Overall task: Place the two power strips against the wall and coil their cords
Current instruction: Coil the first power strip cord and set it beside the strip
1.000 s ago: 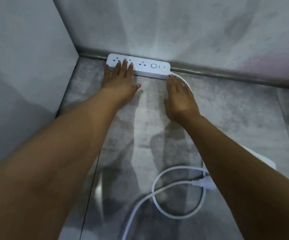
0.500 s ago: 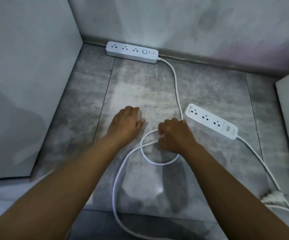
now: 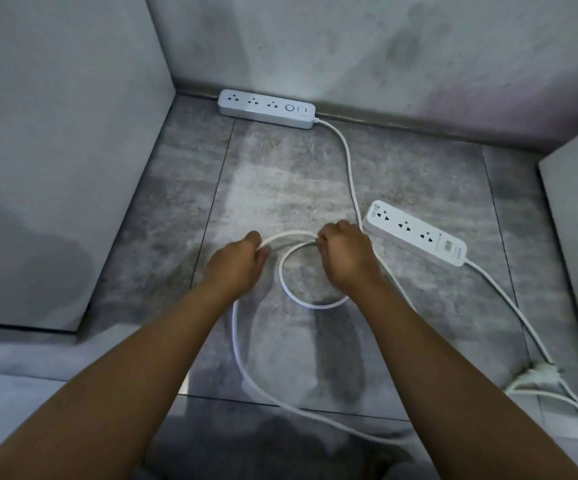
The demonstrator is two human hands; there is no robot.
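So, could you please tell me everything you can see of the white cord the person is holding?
The white cord is round, smooth and plastic-looking. It leaves the right end of the power strip lying against the wall, crosses the tiled floor to the right hand, which grips it, and forms one loop beneath that hand. The left hand pinches a strand beside the loop; from there it curves toward the lower right, where its end is unclear.

You're seeing white power strip (image 3: 266, 109) lying against wall (image 3: 384, 46); second strip (image 3: 415, 237) sitting angled, well apart; cord (image 3: 349, 161) forming one loop.
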